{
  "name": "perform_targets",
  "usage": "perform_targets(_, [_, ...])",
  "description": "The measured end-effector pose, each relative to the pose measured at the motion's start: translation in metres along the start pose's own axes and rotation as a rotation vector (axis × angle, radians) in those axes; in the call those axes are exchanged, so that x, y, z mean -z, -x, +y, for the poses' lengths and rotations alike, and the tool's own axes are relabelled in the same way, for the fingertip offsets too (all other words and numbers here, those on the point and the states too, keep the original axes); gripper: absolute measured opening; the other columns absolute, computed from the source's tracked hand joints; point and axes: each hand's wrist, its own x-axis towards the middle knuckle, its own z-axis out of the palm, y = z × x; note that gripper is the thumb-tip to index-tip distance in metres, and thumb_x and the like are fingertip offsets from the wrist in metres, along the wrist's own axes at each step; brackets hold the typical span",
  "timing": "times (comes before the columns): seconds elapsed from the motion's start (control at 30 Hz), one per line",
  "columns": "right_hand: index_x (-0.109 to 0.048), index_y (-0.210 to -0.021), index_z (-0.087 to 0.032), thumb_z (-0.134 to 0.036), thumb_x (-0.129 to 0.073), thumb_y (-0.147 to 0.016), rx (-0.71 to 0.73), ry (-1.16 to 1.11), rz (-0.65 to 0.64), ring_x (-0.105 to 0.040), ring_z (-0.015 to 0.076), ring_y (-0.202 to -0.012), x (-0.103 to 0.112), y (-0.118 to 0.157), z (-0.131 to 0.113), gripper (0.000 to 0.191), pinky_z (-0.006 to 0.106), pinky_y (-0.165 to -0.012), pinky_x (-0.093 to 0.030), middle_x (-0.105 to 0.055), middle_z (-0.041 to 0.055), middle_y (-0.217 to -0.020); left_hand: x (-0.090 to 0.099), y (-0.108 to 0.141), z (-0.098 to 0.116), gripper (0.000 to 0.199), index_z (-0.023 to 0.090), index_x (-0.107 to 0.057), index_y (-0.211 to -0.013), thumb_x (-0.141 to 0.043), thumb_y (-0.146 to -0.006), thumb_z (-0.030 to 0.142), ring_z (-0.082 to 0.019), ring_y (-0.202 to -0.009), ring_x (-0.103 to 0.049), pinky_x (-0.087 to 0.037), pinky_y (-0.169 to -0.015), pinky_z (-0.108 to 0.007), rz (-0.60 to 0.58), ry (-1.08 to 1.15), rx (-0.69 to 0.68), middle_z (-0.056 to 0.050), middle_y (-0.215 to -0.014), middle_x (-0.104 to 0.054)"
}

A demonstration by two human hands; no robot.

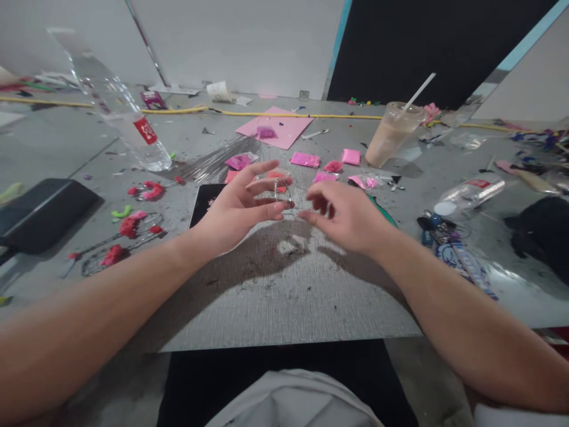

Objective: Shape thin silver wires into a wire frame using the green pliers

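My left hand (246, 204) is raised over the table, its fingers curved around a small loop of thin silvery wire (276, 190). The loop sits between the thumb and fingers. Close by on the right, my right hand (344, 213) has its fingertips pinched, and thin strands of the wire seem to reach them. The exact grip there is blurred. Under and behind my left hand lies a dark flat tablet-like thing (205, 198). Pink packets (305, 159) lie just beyond both hands, and a fan of straight thin wires (217, 159) rests behind the left one.
A tall water bottle (128, 127) stands at left, near red-flowered wire pieces (128, 228) and a black case (48, 207). At right are an iced drink cup (391, 136), a lying bottle (471, 193) and keychains (457, 252). A yellow cable (267, 115) crosses the back.
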Motion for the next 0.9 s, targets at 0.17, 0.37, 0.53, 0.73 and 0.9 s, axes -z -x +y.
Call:
perform_targets(0.17, [-0.058, -0.071, -0.022, -0.057, -0.067, -0.095, -0.713, 0.65, -0.367, -0.051, 0.022, -0.063, 0.05, 0.013, 0.034, 0.044, 0.037, -0.059, -0.032, -0.062, 0.0097, -0.073, 0.001, -0.001, 0.002, 0.061, 0.03, -0.071, -0.131, -0.089, -0.077, 0.008, -0.021, -0.116, -0.075, -0.065, -0.089, -0.029, 0.069, -0.049, -0.136, -0.006, -0.152, -0.066])
perform_targets(0.37, [-0.044, -0.05, -0.024, -0.043, -0.065, -0.094, -0.711, 0.611, -0.554, -0.046, 0.0171, -0.056, 0.053, 0.031, 0.06, 0.052, 0.036, -0.059, -0.032, -0.055, 0.0051, -0.06, -0.004, 0.003, 0.005, 0.058, 0.027, -0.065, -0.128, -0.088, -0.078, 0.009, -0.022, -0.118, -0.075, -0.064, -0.094, -0.032, 0.052, -0.113, -0.196, -0.009, -0.142, -0.07])
perform_targets(0.53, [-0.045, -0.057, -0.025, -0.027, -0.07, -0.076, -0.815, 0.323, -0.286, -0.049, 0.0171, -0.055, 0.046, 0.031, 0.066, 0.032, 0.034, -0.055, -0.032, -0.052, -0.0007, -0.056, -0.007, 0.003, 0.006, 0.054, 0.028, -0.056, -0.123, -0.086, -0.081, 0.012, -0.019, -0.106, -0.078, -0.062, -0.094, -0.034, 0.128, -0.176, -0.222, -0.005, -0.123, -0.076])
perform_targets(0.73, [-0.075, -0.1, -0.022, -0.023, -0.067, -0.069, -0.609, -0.014, 0.018, -0.07, 0.0314, -0.097, 0.036, 0.036, 0.061, 0.032, 0.043, -0.083, -0.053, -0.075, 0.011, -0.107, -0.003, 0.001, 0.006, 0.045, 0.028, -0.05, -0.109, -0.079, -0.083, 0.007, -0.015, -0.097, -0.077, -0.058, -0.078, -0.028, 0.244, -0.3, -0.206, -0.001, -0.114, -0.075])
perform_targets(0.9, [-0.07, -0.123, -0.023, -0.018, -0.065, -0.073, -0.209, -0.039, 0.067, -0.069, 0.0345, -0.105, 0.014, 0.046, 0.034, 0.05, 0.053, -0.096, -0.055, -0.071, 0.012, -0.112, -0.001, -0.002, 0.003, 0.04, 0.026, -0.052, -0.106, -0.081, -0.084, 0.01, -0.015, -0.102, -0.074, -0.059, -0.092, -0.033, 0.32, -0.241, -0.149, -0.001, -0.11, -0.076])
